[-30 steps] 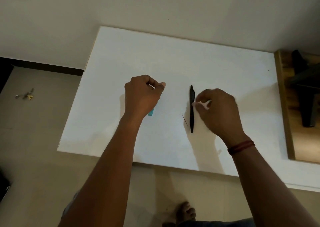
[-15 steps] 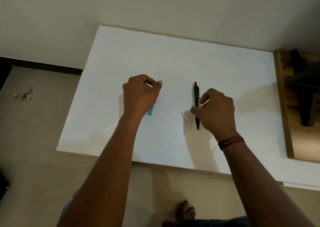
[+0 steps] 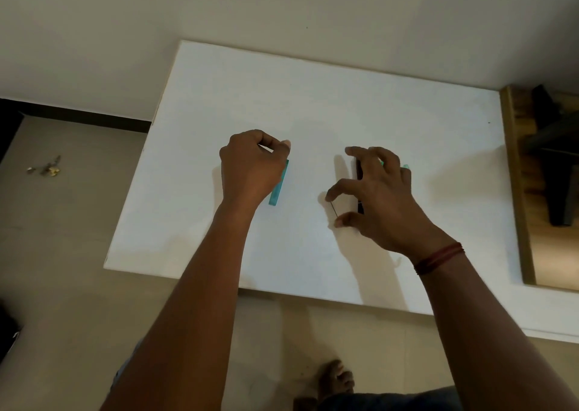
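Two hands: both are held over the white board [image 3: 313,97].
Left hand [image 3: 253,167]: the fingers are curled tight, with the thumb tip laid by the first finger; it cannot be told if anything is held.
Teal strip [image 3: 278,189]: it is laid flat on the board, half hidden under the left hand.
Right hand [image 3: 383,199]: it is spread wide with bent fingers, and nothing is gripped.
Black pen [image 3: 361,207]: it is laid on the board, mostly hidden under the right hand.
Thin dark stick [image 3: 334,209]: it is laid between the right thumb and first finger, just beside the pen.
Red thread [image 3: 438,258]: it is tied round the right wrist.
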